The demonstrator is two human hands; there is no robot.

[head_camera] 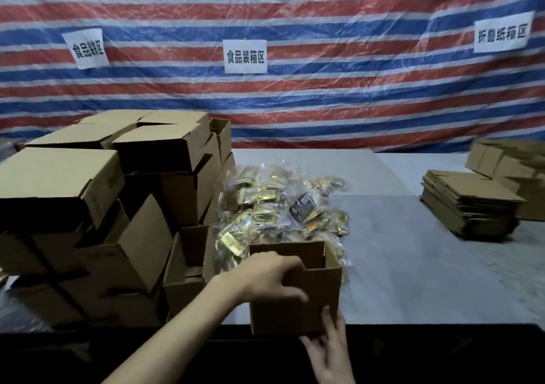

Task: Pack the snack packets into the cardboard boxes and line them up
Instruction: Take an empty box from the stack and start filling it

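An open cardboard box stands at the table's front edge, its top flaps up. My left hand grips its near wall, with the fingers over the rim and the thumb on the outside. My right hand touches the box's lower front corner from below with straight fingers. Just behind the box lies a heap of snack packets in clear and golden wrappers. I cannot see the inside bottom of the box.
A tall pile of cardboard boxes fills the left side, with one open box at its foot. Flat folded cartons are stacked at the right. The grey table ends at a dark front edge. A striped tarp hangs behind.
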